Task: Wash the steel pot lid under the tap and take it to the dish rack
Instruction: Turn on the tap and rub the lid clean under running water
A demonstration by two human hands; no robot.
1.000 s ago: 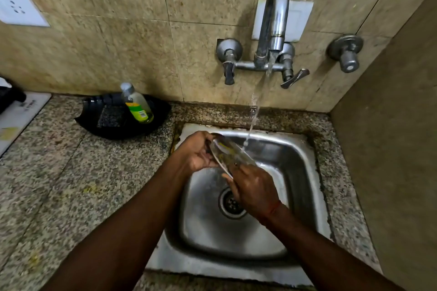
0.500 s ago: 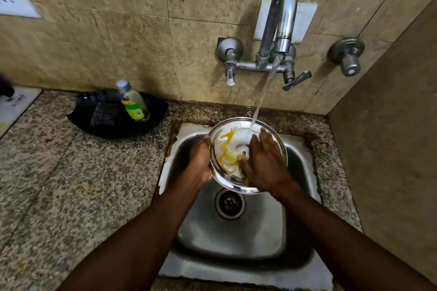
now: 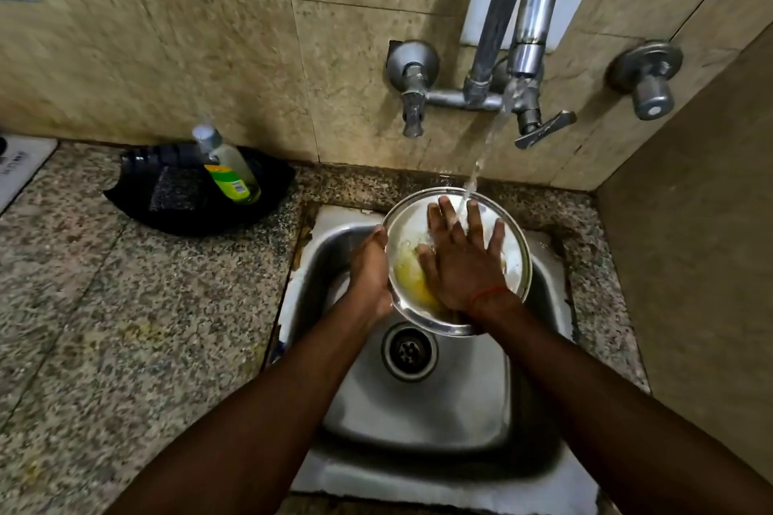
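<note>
Straight, spread fingers (image 3: 474,222) of the right hand (image 3: 460,263) lie flat against the inner face of the steel pot lid (image 3: 403,230), released rather than clenched, with the stream of water (image 3: 481,163) landing between the middle ones. A red thread (image 3: 487,293) circles that wrist. The left hand (image 3: 370,272) grips the lid by its left rim, thumb along the edge; its other fingers are hidden behind the metal. The lid is held tilted, hollow side toward the camera, above the far part of the steel sink (image 3: 418,410) and directly under the tap (image 3: 523,33), its near edge just over the drain (image 3: 410,353). A yellow smear (image 3: 412,276) covers the lower left of the lid's inner face, beside the right palm. Both forearms reach in from the near edge of the scene. To the left of the sink, on the speckled granite counter (image 3: 104,305) against the tiled wall, a black tray (image 3: 138,184) holds a dark scrub pad (image 3: 175,190) and a leaning dish soap bottle (image 3: 228,171) with a green and yellow label. A second valve (image 3: 646,79) sits on the wall to the right of the tap.
</note>
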